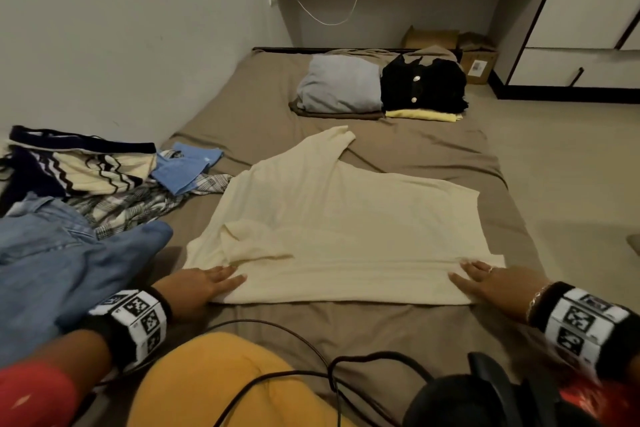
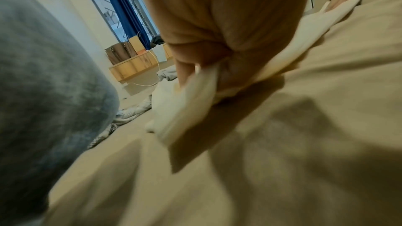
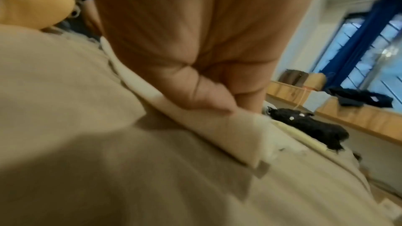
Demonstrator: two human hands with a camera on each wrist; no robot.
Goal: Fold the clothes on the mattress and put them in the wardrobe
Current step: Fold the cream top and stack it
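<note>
Hands, left (image 1: pixel 204 284) and right (image 1: pixel 485 282), pinch cream top's (image 1: pixel 346 211) near fold.

My rig, from the head camera: marker cuffs, red sleeves, mustard trousers.
Each wrist wears a black band (image 1: pixel 136 326) with a white block of black square codes; my right hand (image 1: pixel 491 284) has a ring and bracelet (image 1: pixel 536 298), and black cables (image 1: pixel 311 371) cross my lap.

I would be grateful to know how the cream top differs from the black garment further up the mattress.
The cream top lies spread out, one sleeve extended, both hands gripping its near edge; the black garment is folded compactly, untouched. The cream top is plain; the black garment shows pale buttons. Both are on the mattress, though the black garment tops a yellow piece.
</note>
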